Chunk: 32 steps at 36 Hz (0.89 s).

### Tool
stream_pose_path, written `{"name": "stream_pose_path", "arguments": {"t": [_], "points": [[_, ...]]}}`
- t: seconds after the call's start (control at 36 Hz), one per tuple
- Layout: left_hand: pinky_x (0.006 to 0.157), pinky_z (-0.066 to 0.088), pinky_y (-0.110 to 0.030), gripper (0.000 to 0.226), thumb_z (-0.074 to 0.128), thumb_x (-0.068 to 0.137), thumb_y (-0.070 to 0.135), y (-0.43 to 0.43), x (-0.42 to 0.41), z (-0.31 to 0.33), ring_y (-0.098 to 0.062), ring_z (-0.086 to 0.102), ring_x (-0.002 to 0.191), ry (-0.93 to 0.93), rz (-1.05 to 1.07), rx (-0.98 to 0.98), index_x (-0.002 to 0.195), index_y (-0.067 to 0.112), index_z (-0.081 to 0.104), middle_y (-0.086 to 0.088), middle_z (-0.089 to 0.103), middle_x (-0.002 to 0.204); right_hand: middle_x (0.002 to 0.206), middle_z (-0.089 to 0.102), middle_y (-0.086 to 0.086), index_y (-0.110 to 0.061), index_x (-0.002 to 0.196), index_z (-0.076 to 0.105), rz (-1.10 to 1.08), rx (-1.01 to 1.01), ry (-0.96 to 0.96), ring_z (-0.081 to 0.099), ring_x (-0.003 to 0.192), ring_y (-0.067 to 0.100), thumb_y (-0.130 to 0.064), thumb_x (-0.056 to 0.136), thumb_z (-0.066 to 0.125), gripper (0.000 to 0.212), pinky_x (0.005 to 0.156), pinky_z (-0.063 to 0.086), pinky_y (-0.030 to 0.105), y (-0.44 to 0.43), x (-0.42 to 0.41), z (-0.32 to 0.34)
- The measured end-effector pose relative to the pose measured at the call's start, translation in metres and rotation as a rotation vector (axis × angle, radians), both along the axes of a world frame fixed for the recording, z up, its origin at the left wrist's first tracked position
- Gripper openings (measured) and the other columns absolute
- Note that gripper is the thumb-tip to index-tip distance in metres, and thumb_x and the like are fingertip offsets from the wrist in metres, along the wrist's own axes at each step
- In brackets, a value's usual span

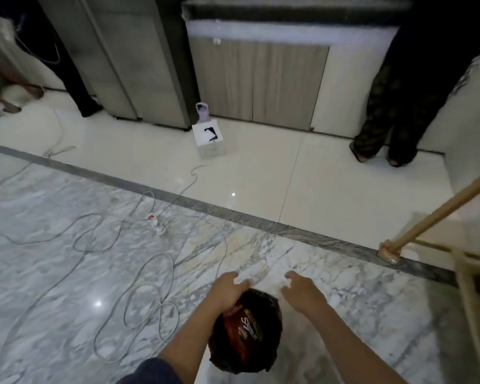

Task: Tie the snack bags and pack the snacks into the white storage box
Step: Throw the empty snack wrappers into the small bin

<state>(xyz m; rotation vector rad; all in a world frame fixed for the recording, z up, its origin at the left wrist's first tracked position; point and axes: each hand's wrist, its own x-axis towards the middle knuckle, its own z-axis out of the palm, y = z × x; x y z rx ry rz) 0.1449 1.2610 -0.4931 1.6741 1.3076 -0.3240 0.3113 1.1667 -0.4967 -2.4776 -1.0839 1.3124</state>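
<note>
Item: bag [245, 353], thin plastic, dark through its skin, holding a red-and-black snack packet [243, 332]; it hangs low between the forearms, above the marble floor [67, 273], and whether its base touches the floor cannot be told. Left hand [229, 289]: fingers curled round a white tuft of the bag's mouth, drawn up and to the left. Right hand [302, 295]: pinching what looks like the other white tuft, held a little apart from the first, though the light is dim and this grip is only probable. Step judged in hand: bringing the two ends together for a knot, not yet tied. Storage box: not identified in view; a small white box [209, 145] propping a phone [201, 112] stands well off by the cabinets and may be something else. Also present: loose cables [139, 273] and a power strip [157, 224] to the left, a wooden stick [438, 212] to the right, another person's legs [383, 120] far right. Risks: the thin tufts could slip from the fingers or tear if pulled hard, loosening the mouth; too short a tail would leave a knot that opens; a carry to the left could snag a foot in the cables.
</note>
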Motion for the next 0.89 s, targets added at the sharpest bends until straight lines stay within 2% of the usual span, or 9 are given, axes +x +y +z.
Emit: {"name": "stream_pose_path", "arguments": {"t": [0.08,0.19,0.25,0.33,0.42,0.56,0.67,0.81,0.89], "points": [[0.111,0.027,-0.032,0.064,0.046,0.092,0.050,0.002,0.015,0.064,-0.022,0.031,0.138,-0.072,-0.046,0.146,0.143,0.013,0.033,-0.005,0.030,0.152,0.136,0.048,0.006,-0.021,0.145,0.029,-0.003,0.061,-0.095,0.054,0.110,0.021,-0.026,0.094,0.038,0.051,0.080,0.042,0.026,-0.015,0.012,0.062],[0.107,0.031,-0.029,0.052,0.048,0.092,0.046,-0.007,0.036,0.128,-0.020,0.044,0.127,-0.145,-0.190,0.249,0.133,0.014,0.045,-0.003,0.046,0.139,0.145,0.040,0.007,-0.019,0.146,0.027,-0.091,0.120,-0.195,0.043,0.129,0.023,-0.028,0.095,0.039,0.053,0.097,0.041,0.031,-0.048,0.020,0.129],[0.110,0.032,-0.030,0.041,0.049,0.091,0.044,-0.014,0.047,0.152,-0.014,0.050,0.116,-0.173,-0.295,0.250,0.123,0.019,0.051,0.003,0.052,0.129,0.139,0.047,0.008,-0.017,0.139,0.036,-0.154,0.151,-0.274,0.049,0.122,0.026,-0.026,0.093,0.039,0.047,0.091,0.043,0.031,-0.069,0.022,0.155],[0.112,0.028,-0.032,0.064,0.049,0.090,0.049,-0.032,0.066,0.181,-0.020,0.036,0.135,-0.203,-0.459,0.321,0.142,0.014,0.034,-0.004,0.036,0.149,0.131,0.052,0.009,-0.019,0.131,0.043,-0.293,0.162,-0.362,0.054,0.113,0.026,-0.018,0.090,0.039,0.041,0.083,0.048,0.030,-0.110,0.020,0.184],[0.112,0.028,-0.032,0.065,0.048,0.091,0.049,-0.064,0.081,0.204,-0.021,0.033,0.137,-0.275,-0.616,0.379,0.143,0.014,0.033,-0.004,0.033,0.150,0.134,0.049,0.008,-0.020,0.132,0.044,-0.421,0.178,-0.435,0.052,0.115,0.027,-0.020,0.091,0.039,0.041,0.089,0.050,0.035,-0.161,0.013,0.204],[0.106,0.033,-0.030,0.057,0.048,0.092,0.045,-0.149,0.091,0.218,-0.022,0.039,0.133,-0.347,-0.874,0.403,0.139,0.015,0.039,-0.005,0.040,0.146,0.133,0.052,0.006,-0.021,0.134,0.042,-0.574,0.101,-0.547,0.052,0.117,0.026,-0.034,0.094,0.039,0.043,0.088,0.048,0.034,-0.261,-0.015,0.220],[0.098,0.045,-0.035,0.058,0.053,0.087,0.042,-0.235,0.096,0.224,-0.025,0.054,0.115,-0.362,-1.090,0.314,0.137,0.016,0.042,-0.007,0.052,0.133,0.128,0.053,0.008,-0.019,0.130,0.044,-0.753,0.033,-0.543,0.052,0.114,0.026,-0.037,0.091,0.042,0.043,0.090,0.047,0.036,-0.357,-0.053,0.231],[0.098,0.043,-0.033,0.058,0.054,0.090,0.039,-0.361,0.092,0.244,-0.025,0.048,0.123,-0.454,-1.365,0.253,0.140,0.013,0.038,-0.007,0.044,0.142,0.142,0.043,0.006,-0.023,0.140,0.036,-1.082,-0.038,-0.585,0.044,0.126,0.026,-0.032,0.093,0.042,0.048,0.101,0.041,0.038,-0.486,-0.121,0.252],[0.103,0.041,-0.036,0.058,0.057,0.087,0.043,-0.439,0.083,0.252,-0.023,0.047,0.125,-0.529,-1.513,0.226,0.137,0.016,0.042,-0.004,0.045,0.142,0.144,0.042,0.008,-0.022,0.141,0.034,-1.261,-0.104,-0.585,0.046,0.125,0.027,-0.026,0.091,0.044,0.052,0.097,0.045,0.037,-0.559,-0.169,0.265]]}}
